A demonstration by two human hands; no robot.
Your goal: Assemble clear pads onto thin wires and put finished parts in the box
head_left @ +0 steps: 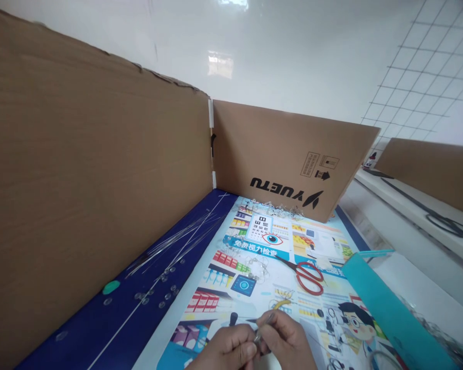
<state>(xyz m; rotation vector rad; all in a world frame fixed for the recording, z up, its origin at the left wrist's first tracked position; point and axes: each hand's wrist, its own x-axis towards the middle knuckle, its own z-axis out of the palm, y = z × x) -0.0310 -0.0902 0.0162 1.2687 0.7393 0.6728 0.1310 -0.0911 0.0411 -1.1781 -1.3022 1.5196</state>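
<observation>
My left hand and my right hand meet at the bottom of the head view, fingers pinched together. Between their fingertips is a small shiny greyish piece, partly hidden; its kind is not clear. A thin dark length, maybe wire, seems to run left from my right fingertips. Red-handled scissors lie beyond my right hand, blades toward the left. A coil of thin clear and metallic strands rests on the printed sheet ahead of my hands.
Cardboard panels stand at the left and back. Straight thin rods and several clear discs lie on the blue surface, near a green oval piece. A teal-edged box holding tangled wire pieces stands at right.
</observation>
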